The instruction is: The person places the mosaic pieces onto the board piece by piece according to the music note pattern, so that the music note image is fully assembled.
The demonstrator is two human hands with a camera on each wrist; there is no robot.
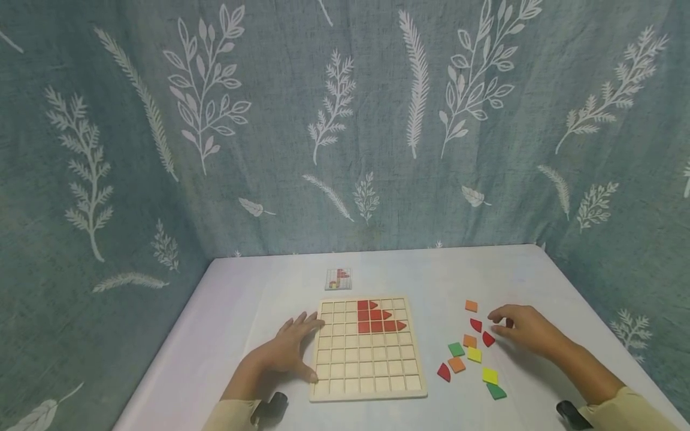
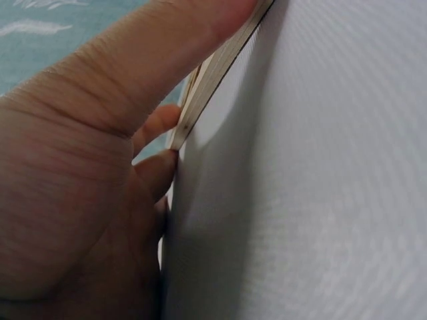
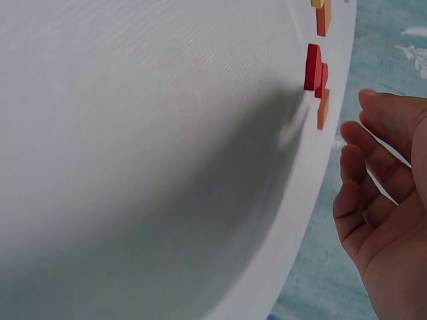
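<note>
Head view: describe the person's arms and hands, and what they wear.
The left grip and right grip are bare, five-fingered hands without gloves. The left sleeve and right sleeve are pale beige. A small, dark, blocky left device and right device sit near the cuffs; no cables show.
</note>
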